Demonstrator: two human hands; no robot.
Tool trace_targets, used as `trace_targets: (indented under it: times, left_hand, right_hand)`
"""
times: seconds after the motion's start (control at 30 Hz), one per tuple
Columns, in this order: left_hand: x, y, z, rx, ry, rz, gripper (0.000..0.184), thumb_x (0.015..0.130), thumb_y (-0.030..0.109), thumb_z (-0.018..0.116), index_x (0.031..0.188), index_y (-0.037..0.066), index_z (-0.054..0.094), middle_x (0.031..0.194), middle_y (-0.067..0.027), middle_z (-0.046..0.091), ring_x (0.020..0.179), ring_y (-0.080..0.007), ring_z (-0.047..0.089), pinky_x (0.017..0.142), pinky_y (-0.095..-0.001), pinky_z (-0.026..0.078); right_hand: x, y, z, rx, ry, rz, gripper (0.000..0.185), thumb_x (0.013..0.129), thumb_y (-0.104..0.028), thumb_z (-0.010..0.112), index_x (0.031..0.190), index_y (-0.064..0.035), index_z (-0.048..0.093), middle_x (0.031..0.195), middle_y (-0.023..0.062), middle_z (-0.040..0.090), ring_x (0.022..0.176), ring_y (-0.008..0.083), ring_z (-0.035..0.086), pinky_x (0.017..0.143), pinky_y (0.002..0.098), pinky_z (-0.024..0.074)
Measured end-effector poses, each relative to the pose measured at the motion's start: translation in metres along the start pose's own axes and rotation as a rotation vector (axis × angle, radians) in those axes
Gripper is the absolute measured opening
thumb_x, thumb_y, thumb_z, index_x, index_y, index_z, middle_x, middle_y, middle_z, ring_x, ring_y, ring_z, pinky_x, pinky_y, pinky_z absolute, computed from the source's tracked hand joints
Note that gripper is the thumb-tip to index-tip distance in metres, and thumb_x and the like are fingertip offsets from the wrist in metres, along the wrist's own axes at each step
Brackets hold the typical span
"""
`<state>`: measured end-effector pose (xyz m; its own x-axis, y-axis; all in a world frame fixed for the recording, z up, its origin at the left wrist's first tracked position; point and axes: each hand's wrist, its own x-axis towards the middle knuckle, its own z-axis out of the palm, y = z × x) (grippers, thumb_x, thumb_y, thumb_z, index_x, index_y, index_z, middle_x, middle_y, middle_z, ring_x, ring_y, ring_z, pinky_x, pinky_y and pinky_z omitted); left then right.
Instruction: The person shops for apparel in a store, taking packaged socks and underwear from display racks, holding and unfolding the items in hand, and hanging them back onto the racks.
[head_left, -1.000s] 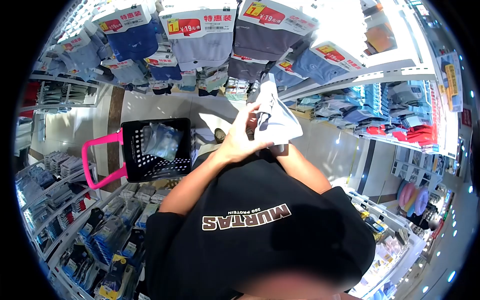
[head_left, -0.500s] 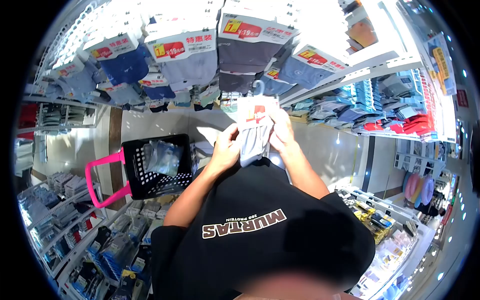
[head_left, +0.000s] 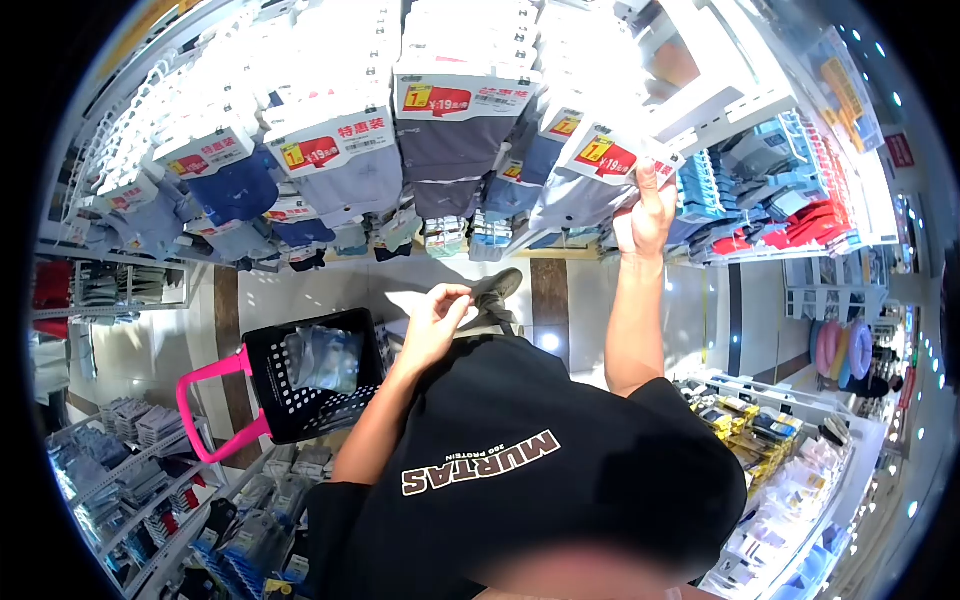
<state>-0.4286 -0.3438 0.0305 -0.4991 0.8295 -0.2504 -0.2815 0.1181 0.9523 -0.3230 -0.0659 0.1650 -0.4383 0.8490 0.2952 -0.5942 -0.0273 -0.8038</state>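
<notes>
My right hand [head_left: 648, 218] is raised to the display rack, its thumb over the right end of a white card header with a red ¥19 price mark. That header belongs to a pack of light grey underwear [head_left: 580, 203], which sits at the front of its row. In front of my chest, my left hand [head_left: 434, 325] has loosely curled fingers, with a gap between thumb and fingers and nothing visible in it. Left of the held pack hang dark grey underwear packs [head_left: 450, 146], and further left a light blue-grey pack [head_left: 350, 185].
A black shopping basket [head_left: 262, 385] with a pink handle [head_left: 186, 400] stands on the floor at my left, a clear plastic bag [head_left: 325, 358] inside. Low shelves of packaged goods [head_left: 765, 440] flank me behind. Blue and red garments [head_left: 800, 230] hang on the right.
My right hand has carried the light grey pack from in front of my chest up to the rack on the right. My left hand has let go of it. The view has shifted slightly.
</notes>
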Motion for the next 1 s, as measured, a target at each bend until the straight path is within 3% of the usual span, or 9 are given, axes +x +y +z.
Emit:
trace_targets:
  times: [0.17, 0.4, 0.47, 0.5, 0.63, 0.73, 0.8, 0.93, 1.0]
  left_hand:
    - [-0.006, -0.007, -0.001, -0.018, 0.020, 0.002, 0.020, 0.094, 0.013, 0.061, 0.108, -0.002, 0.062, 0.094, -0.0058, 0.068, 0.085, -0.0091, 0.061, 0.078, -0.0237, 0.049]
    - [-0.013, -0.002, -0.011, -0.026, 0.065, 0.008, 0.021, 0.094, 0.014, 0.061, 0.108, -0.001, 0.062, 0.094, -0.0063, 0.068, 0.086, -0.0094, 0.062, 0.077, -0.0237, 0.049]
    - [-0.015, -0.003, -0.015, 0.002, 0.073, -0.015, 0.021, 0.093, 0.014, 0.062, 0.109, -0.001, 0.062, 0.093, -0.0054, 0.068, 0.085, -0.0089, 0.061, 0.077, -0.0235, 0.049]
    - [-0.014, -0.004, -0.015, 0.016, 0.077, -0.026, 0.021, 0.093, 0.014, 0.062, 0.109, 0.000, 0.062, 0.093, -0.0049, 0.068, 0.084, -0.0087, 0.061, 0.076, -0.0234, 0.049]
    - [-0.014, -0.010, -0.018, -0.010, 0.070, -0.023, 0.021, 0.093, 0.014, 0.063, 0.108, 0.001, 0.063, 0.090, -0.0031, 0.066, 0.080, -0.0078, 0.059, 0.073, -0.0230, 0.047]
    - [-0.013, -0.011, -0.014, -0.020, 0.045, -0.009, 0.020, 0.092, 0.013, 0.063, 0.108, 0.001, 0.063, 0.088, -0.0025, 0.065, 0.078, -0.0073, 0.058, 0.071, -0.0230, 0.047]
    - [-0.012, -0.009, -0.013, -0.017, 0.033, 0.008, 0.020, 0.092, 0.013, 0.064, 0.107, 0.001, 0.063, 0.089, -0.0025, 0.065, 0.077, -0.0072, 0.058, 0.071, -0.0231, 0.047]
    - [-0.015, -0.006, -0.015, 0.032, 0.021, -0.010, 0.023, 0.094, 0.013, 0.062, 0.112, -0.001, 0.061, 0.098, -0.0066, 0.067, 0.087, -0.0102, 0.063, 0.078, -0.0246, 0.051]
    - [-0.020, -0.004, -0.015, 0.006, 0.058, 0.008, 0.022, 0.094, 0.013, 0.062, 0.111, -0.002, 0.062, 0.097, -0.0072, 0.068, 0.089, -0.0111, 0.064, 0.079, -0.0253, 0.052]
  right_hand:
    - [0.013, 0.028, -0.005, -0.168, 0.054, -0.016, 0.036, 0.088, -0.005, 0.069, 0.121, 0.0008, 0.055, 0.110, 0.0048, 0.062, 0.102, 0.0143, 0.058, 0.092, 0.0299, 0.0433]
    - [-0.013, 0.065, -0.011, -0.445, 0.332, -0.132, 0.040, 0.085, -0.006, 0.074, 0.118, -0.0002, 0.052, 0.111, 0.0074, 0.059, 0.105, 0.0171, 0.053, 0.095, 0.0314, 0.0416]
    - [-0.039, 0.070, -0.009, -0.791, 0.408, -0.531, 0.044, 0.079, -0.004, 0.078, 0.113, -0.0013, 0.050, 0.099, 0.0057, 0.056, 0.097, 0.0166, 0.053, 0.092, 0.0315, 0.0423]
    - [-0.046, 0.072, -0.025, -0.885, 0.247, -0.627, 0.050, 0.076, -0.004, 0.081, 0.113, -0.0035, 0.048, 0.095, 0.0032, 0.053, 0.092, 0.0144, 0.052, 0.089, 0.0301, 0.0423]
    - [-0.075, 0.073, 0.009, -0.721, -0.032, -0.292, 0.017, 0.084, 0.004, 0.070, 0.098, 0.0001, 0.061, 0.092, 0.0057, 0.063, 0.079, 0.0117, 0.061, 0.078, 0.0231, 0.0494]
    - [-0.073, 0.075, 0.036, -0.670, -0.208, -0.097, 0.048, 0.084, -0.001, 0.070, 0.128, 0.0046, 0.050, 0.124, 0.0160, 0.058, 0.113, 0.0215, 0.058, 0.098, 0.0334, 0.0463]
    - [-0.062, 0.077, 0.064, -0.595, -0.277, -0.205, 0.068, 0.083, -0.004, 0.072, 0.140, 0.0045, 0.036, 0.137, 0.0195, 0.048, 0.127, 0.0262, 0.048, 0.106, 0.0381, 0.0393]
    - [-0.029, 0.082, 0.096, -0.461, -0.252, -0.265, 0.071, 0.082, -0.006, 0.074, 0.139, 0.0065, 0.034, 0.132, 0.0206, 0.049, 0.120, 0.0257, 0.051, 0.107, 0.0363, 0.0362]
    - [-0.021, 0.080, 0.107, -0.254, -0.244, -0.170, 0.057, 0.084, -0.001, 0.071, 0.131, 0.0056, 0.039, 0.122, 0.0162, 0.057, 0.113, 0.0227, 0.054, 0.100, 0.0344, 0.0416]
